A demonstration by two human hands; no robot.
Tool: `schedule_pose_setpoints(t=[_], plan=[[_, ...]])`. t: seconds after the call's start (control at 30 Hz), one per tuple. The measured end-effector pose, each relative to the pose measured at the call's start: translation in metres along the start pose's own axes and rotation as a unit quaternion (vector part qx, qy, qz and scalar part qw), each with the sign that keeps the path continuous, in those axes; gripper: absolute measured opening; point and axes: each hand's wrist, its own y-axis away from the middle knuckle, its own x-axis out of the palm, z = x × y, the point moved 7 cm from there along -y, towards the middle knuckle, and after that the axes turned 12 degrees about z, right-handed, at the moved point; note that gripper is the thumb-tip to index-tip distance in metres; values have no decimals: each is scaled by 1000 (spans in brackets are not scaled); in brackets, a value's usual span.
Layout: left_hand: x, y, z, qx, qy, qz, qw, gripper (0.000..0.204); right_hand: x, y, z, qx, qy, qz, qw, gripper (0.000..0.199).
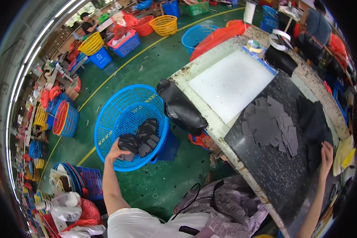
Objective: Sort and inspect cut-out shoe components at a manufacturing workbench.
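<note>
My left hand (pixel 116 151) reaches into a round blue plastic basket (pixel 101 131), its thumb and fingers around a stack of dark grey cut pieces (pixel 127 145) beside the basket wall. Another stack of dark pieces (pixel 148 141) leans next to it. On the right, my right hand (pixel 326 154) is at the edge of a crumpled black fabric sheet (pixel 311 127), fingers apart and partly stretched. A spread pile of grey cut pieces (pixel 267 125) lies on the dark speckled mat (pixel 261 166) between the fabric and me.
A white board (pixel 232 85) lies on the worn table, with tape rolls (pixel 254 46) beyond it. A black roll of material (pixel 181 107) hangs over the table's left edge. Baskets (pixel 65 119) and bags (pixel 73 208) stand leftward. Two people (pixel 315 29) (pixel 87 24) work farther off.
</note>
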Motion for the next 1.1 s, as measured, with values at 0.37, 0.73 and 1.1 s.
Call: schedule_pose_setpoints(t=[0.37, 0.73, 1.1], plan=[[-17, -57, 36, 253, -382, -30, 888, 95, -66, 34, 133, 29, 160, -417, 894, 15], [399, 120, -499, 703, -170, 146, 675, 33, -16, 35, 103, 54, 9, -162, 985, 18], [654, 119, -584, 341, 165, 668, 640, 79, -111, 94, 65, 90, -278, -493, 820, 23]])
